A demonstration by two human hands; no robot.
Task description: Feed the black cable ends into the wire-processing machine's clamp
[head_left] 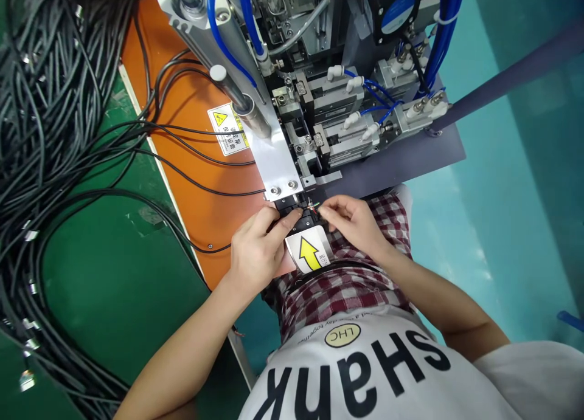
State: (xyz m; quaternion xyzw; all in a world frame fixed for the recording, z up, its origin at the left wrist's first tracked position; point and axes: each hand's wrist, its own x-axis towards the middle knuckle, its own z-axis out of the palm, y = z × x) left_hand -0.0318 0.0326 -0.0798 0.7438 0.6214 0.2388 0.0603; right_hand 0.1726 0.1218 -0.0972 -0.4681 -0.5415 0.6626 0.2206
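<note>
My left hand (258, 250) is closed, its fingers pinching a black cable end against the small black fixture (292, 216) at the machine's front edge. My right hand (353, 220) is closed in a pinch on the thin coloured wire ends (312, 208) that stick out over that fixture. Just below the fixture sits a white label with a yellow arrow (309, 253). A silver plate (274, 158) of the machine rises directly behind the fixture.
A metal machine (337, 110) with blue air hoses and cylinders fills the top centre on an orange mat (191, 104). A large bundle of black cables (50, 104) lies on the green table (104, 274) at left. Teal floor shows at right.
</note>
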